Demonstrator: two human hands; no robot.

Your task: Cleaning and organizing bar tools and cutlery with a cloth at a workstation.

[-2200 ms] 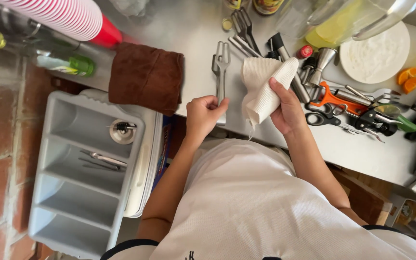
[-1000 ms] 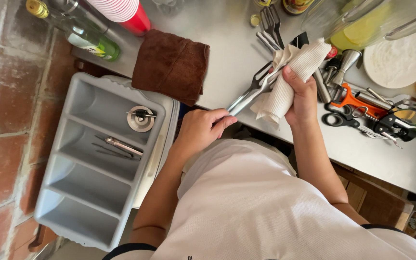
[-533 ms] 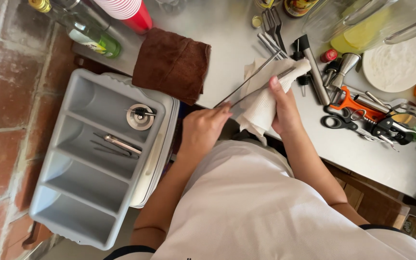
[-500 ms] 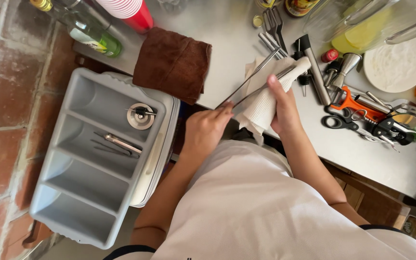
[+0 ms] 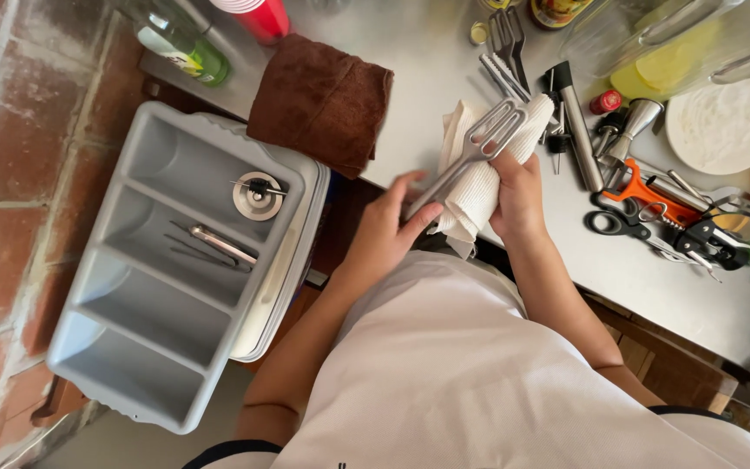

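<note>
Gripping slotted metal tongs [image 5: 470,156] by the handle end, my left hand [image 5: 388,230], right hand [image 5: 518,195] clutching white cloth [image 5: 479,187] around them over the counter's [image 5: 444,69] front edge; loose pinch, could slip floorward.

We see a steel counter [image 5: 444,52] running across the far side, a red brick surface [image 5: 10,156] at left, evenly lit.
</note>
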